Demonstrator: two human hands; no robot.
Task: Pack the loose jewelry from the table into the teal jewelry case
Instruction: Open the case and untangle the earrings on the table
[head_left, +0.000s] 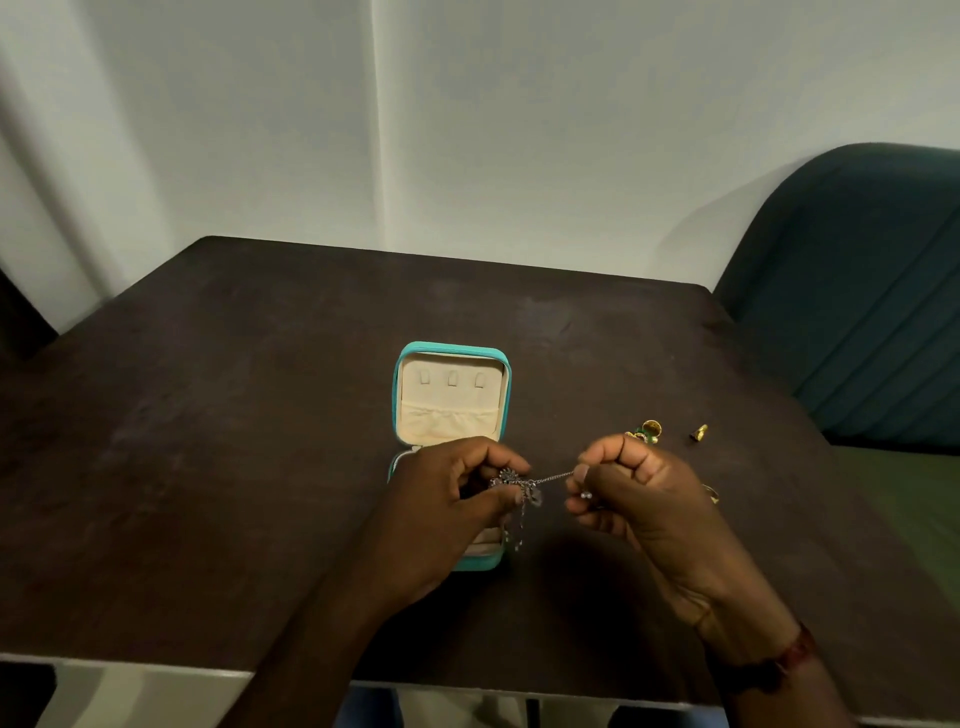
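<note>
**Silver chain (550, 477) stretched between both hands above the open case (402, 374).**

The left hand (447, 493) pinches the pendant end. The right hand (634, 493), fingers curled, pinches the chain further along, so the span between them runs straight, probably to prevent tangling before it is laid in. The case lies on the table (208, 415) under the left hand, lid folded back, tray partly hidden. A gold cluster (647, 431) and a small gold piece (700, 432) lie just beyond the right hand, not yet packed.

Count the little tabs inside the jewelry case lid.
3, in a row across the top of the lid: left tab, middle tab, right tab. None look hidden.
</note>
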